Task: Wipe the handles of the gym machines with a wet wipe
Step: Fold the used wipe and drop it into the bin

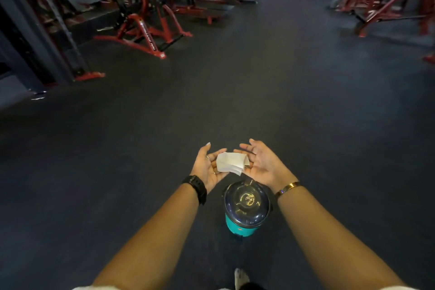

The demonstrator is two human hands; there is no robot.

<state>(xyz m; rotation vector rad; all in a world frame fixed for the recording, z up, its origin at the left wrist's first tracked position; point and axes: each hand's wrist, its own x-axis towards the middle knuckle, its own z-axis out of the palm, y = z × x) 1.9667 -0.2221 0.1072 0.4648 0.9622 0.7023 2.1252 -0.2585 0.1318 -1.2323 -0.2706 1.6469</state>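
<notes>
A folded white wet wipe (230, 162) lies between my two hands at lower centre. My left hand (208, 168) is palm up with relaxed fingers, and the wipe's left edge rests on those fingers. My right hand (262, 165) is also palm up with straight fingers, whose tips touch the wipe's right edge. Neither thumb presses on the wipe. Red-framed gym machines (146, 30) stand at the far left, and more red machines (388, 2) at the far right. No machine handle is within reach of my hands.
A teal bin with a dark domed lid (246, 209) stands on the floor right below my hands. Dark rubber flooring (259, 92) stretches ahead between the machine rows. A dark upright post (35, 37) rises at the left. My shoe (240, 278) shows at the bottom.
</notes>
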